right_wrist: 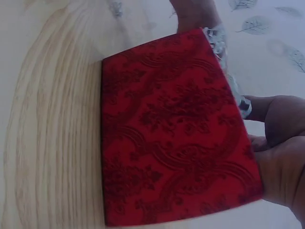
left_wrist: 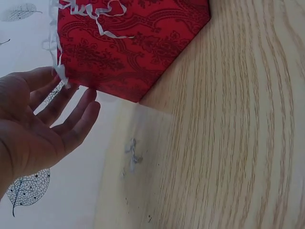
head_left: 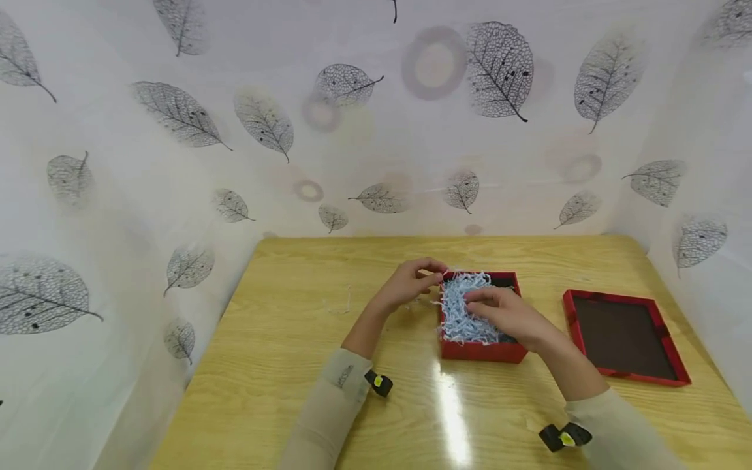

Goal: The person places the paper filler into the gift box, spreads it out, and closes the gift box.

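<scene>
A red patterned box (head_left: pixel 483 352) stands uncovered on the table, with pale blue shredded paper (head_left: pixel 464 307) filling most of it. Dark interior shows at its far right corner. My left hand (head_left: pixel 414 282) is at the far left corner, fingers loosely bent. In the left wrist view its thumb touches a paper strand (left_wrist: pixel 59 71) hanging over the box edge. My right hand (head_left: pixel 508 314) reaches over the box from the right, fingertips on the shreds. In the right wrist view, the red side wall (right_wrist: pixel 176 129) hides part of that hand.
To the right of the box lies its red-rimmed lid (head_left: pixel 625 336), dark inside face up. A few loose paper strands (head_left: pixel 341 308) lie on the wooden table (head_left: pixel 282 365). Leaf-printed white sheeting (head_left: pixel 376 150) surrounds the table's back and sides.
</scene>
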### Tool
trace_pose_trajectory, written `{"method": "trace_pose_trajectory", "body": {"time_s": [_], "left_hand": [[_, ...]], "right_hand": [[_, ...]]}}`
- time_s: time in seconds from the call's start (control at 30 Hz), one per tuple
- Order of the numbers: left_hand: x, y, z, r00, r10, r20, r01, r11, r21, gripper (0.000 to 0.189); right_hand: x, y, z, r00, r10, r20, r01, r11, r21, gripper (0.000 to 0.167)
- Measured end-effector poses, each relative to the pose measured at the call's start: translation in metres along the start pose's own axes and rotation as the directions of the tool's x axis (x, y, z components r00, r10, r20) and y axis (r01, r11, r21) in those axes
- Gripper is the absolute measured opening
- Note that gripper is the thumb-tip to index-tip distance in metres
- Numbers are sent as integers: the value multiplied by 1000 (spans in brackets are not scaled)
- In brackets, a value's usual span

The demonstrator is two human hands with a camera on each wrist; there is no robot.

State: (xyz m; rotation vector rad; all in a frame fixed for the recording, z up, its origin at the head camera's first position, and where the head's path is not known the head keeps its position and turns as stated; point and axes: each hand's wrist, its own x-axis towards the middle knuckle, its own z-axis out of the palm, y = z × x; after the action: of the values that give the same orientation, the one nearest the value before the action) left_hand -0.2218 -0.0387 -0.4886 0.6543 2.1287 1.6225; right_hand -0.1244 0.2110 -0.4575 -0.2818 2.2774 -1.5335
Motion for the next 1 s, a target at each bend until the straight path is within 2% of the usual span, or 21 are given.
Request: {"method": "trace_pose_trajectory", "body": {"time_s": [0.13, 0.27, 0.43, 0.6, 0.73, 0.87, 1.0], "left_hand": [[1, 4, 1, 998, -46, -41, 45, 999, -10, 22], [4, 5, 1, 995, -73, -63, 71, 997, -26, 21], [6, 4, 1, 994, -94, -57, 92, 995, -32, 20], [6, 3, 1, 993, -102, -53, 98, 993, -68, 23], [5, 3, 0, 993, -105, -51, 101, 992, -81, 24], [5, 2, -1, 992, -114, -48, 110, 991, -82, 24], [6, 3, 0, 992, -115, -44, 111, 991, -80, 23]], "right_hand": [[12, 0, 10, 998, 61, -1, -61, 995, -78, 47], [19, 0, 12, 993, 116, 2, -115, 988, -100, 51], [16, -3, 4, 995, 100, 2, -99, 991, -85, 50], [-2, -17, -18, 1000, 22, 4, -22, 999, 35, 47], [-15, -28, -30, 1000, -19, 19, 16, 987, 158, 49], [-15, -29, -24, 995, -45, 94, 20, 967, 254, 47], [-5, -24, -7, 975, -47, 215, -21, 953, 302, 44]]}}
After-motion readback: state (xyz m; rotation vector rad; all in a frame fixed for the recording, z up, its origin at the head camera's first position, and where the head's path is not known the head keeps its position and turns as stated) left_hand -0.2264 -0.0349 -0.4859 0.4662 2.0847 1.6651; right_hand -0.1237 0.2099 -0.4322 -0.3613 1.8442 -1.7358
